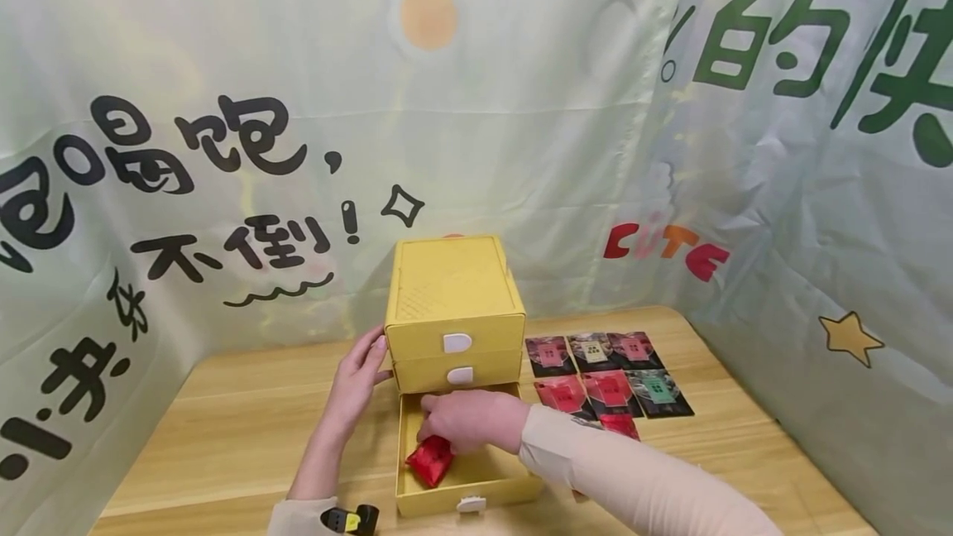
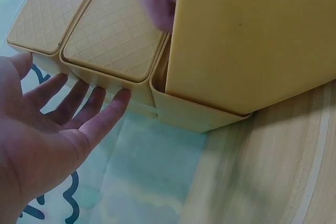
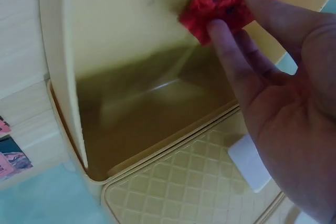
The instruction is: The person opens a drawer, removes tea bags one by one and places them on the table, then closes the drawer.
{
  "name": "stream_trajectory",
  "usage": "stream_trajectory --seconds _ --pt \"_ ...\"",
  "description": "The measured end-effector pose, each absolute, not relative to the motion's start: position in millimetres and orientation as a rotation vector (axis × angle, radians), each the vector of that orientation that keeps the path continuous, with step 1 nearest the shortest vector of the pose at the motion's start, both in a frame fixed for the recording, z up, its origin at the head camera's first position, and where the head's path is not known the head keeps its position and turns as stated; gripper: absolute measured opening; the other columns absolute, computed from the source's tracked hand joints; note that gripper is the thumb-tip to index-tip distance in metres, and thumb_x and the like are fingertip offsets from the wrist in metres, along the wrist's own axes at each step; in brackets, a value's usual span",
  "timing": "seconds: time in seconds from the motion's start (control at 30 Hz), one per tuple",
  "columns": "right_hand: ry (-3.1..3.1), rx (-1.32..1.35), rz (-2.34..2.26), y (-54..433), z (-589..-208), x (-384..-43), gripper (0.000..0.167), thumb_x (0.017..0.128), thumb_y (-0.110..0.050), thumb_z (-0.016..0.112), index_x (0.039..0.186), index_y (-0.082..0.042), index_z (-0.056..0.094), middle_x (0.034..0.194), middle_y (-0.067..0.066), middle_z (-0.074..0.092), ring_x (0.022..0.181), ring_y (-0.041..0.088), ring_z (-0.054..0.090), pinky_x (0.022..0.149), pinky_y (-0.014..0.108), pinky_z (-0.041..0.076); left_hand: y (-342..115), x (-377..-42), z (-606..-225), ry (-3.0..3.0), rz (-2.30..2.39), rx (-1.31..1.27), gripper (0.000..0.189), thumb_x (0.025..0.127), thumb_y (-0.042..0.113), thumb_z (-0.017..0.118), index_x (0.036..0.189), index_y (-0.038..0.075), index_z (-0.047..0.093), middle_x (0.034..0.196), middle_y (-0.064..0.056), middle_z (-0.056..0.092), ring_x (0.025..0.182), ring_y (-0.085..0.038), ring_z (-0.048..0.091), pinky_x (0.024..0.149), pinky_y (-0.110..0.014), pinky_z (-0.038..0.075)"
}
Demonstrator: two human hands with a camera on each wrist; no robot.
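A yellow drawer box (image 1: 457, 281) stands on the table, its bottom drawer (image 1: 506, 493) pulled out toward me. My right hand (image 1: 476, 420) reaches over that drawer and pinches a small red foil packet (image 1: 430, 461) between thumb and fingers. In the right wrist view the red packet (image 3: 231, 1) hangs above the drawer's inside. My left hand (image 1: 356, 379) rests its fingertips against the left side of the box, fingers spread. The left wrist view shows the left fingers (image 2: 107, 119) touching the edge of the box's side, holding nothing.
Right of the box lie several cards (image 1: 609, 389) in two rows. Another red packet (image 1: 620, 426) lies at their front, partly behind my right sleeve (image 1: 596, 457). A printed cloth (image 1: 521, 106) hangs behind the wooden table (image 1: 246, 412).
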State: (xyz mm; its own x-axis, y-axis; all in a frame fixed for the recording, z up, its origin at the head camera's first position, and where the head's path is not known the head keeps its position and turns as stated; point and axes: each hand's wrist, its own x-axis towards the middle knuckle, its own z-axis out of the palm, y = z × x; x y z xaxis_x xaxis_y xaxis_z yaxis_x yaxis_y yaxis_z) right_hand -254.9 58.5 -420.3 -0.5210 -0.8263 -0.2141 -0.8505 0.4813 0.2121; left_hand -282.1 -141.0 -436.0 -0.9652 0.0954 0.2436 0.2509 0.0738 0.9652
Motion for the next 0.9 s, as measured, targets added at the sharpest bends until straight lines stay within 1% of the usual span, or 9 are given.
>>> stream_trajectory --seconds 0.13,0.27,0.33,0.4,0.53,0.67,0.9 --pt "2.640 -1.423 0.465 61.2 -422.5 -255.0 0.044 0.085 -0.026 0.088 0.125 -0.037 0.075 0.107 -0.008 0.054 0.079 0.002 0.053 0.075 0.015 0.054 -140.6 -281.8 -436.2 -2.214 -2.037 -0.361 0.050 0.113 0.029 0.046 0.157 0.004 0.044 0.159 -0.020 0.043 0.140 -0.035 0.046 0.100 -0.050 0.057" --pt "2.686 -1.432 0.497 64.4 -426.3 -257.2 0.048 0.079 -0.044 0.091 0.123 -0.037 0.074 0.108 -0.009 0.057 0.094 0.004 0.056 0.084 0.018 0.053 -140.3 -281.3 -435.8 -2.214 -2.044 -0.363 0.051 0.113 0.029 0.046 0.157 0.003 0.043 0.159 -0.021 0.043 0.141 -0.037 0.046 0.101 -0.051 0.056" --pt "2.702 -1.434 0.488 66.3 -427.6 -257.7 0.049 0.078 -0.047 0.091 0.122 -0.036 0.074 0.109 -0.010 0.059 0.098 0.004 0.057 0.085 0.019 0.053 -140.2 -281.1 -435.6 -2.216 -2.043 -0.360 0.051 0.113 0.030 0.046 0.157 0.003 0.043 0.159 -0.021 0.042 0.142 -0.037 0.046 0.101 -0.051 0.056" --pt "2.700 -1.405 0.427 68.2 -429.1 -258.1 0.048 0.077 -0.045 0.092 0.120 -0.033 0.073 0.109 -0.012 0.061 0.097 0.003 0.058 0.082 0.019 0.053 -140.1 -280.8 -435.6 -2.219 -2.044 -0.357 0.052 0.113 0.030 0.046 0.157 0.003 0.043 0.160 -0.021 0.042 0.143 -0.037 0.045 0.101 -0.052 0.056" --pt "2.668 -1.323 0.257 71.4 -430.0 -257.5 0.045 0.076 -0.037 0.094 0.112 -0.026 0.068 0.101 -0.013 0.063 0.086 0.001 0.057 0.073 0.017 0.051 -140.0 -280.1 -435.5 -2.217 -2.052 -0.361 0.052 0.113 0.030 0.046 0.157 0.003 0.042 0.161 -0.021 0.041 0.144 -0.038 0.043 0.102 -0.052 0.056" --pt "2.663 -1.267 0.114 75.3 -429.8 -256.3 0.043 0.076 -0.031 0.095 0.103 -0.023 0.063 0.094 -0.014 0.059 0.081 0.000 0.053 0.074 0.015 0.049 -139.6 -280.3 -435.5 -2.217 -2.052 -0.357 0.052 0.113 0.030 0.046 0.157 0.003 0.043 0.160 -0.021 0.041 0.144 -0.037 0.044 0.102 -0.052 0.056" --pt "2.670 -1.249 -0.046 85.1 -426.0 -251.7 0.038 0.080 -0.029 0.092 0.101 -0.023 0.060 0.093 -0.014 0.054 0.081 0.001 0.051 0.077 0.014 0.048 -139.7 -280.7 -435.9 -2.215 -2.050 -0.346 0.052 0.113 0.030 0.046 0.157 0.003 0.043 0.159 -0.021 0.043 0.142 -0.037 0.045 0.101 -0.051 0.056"
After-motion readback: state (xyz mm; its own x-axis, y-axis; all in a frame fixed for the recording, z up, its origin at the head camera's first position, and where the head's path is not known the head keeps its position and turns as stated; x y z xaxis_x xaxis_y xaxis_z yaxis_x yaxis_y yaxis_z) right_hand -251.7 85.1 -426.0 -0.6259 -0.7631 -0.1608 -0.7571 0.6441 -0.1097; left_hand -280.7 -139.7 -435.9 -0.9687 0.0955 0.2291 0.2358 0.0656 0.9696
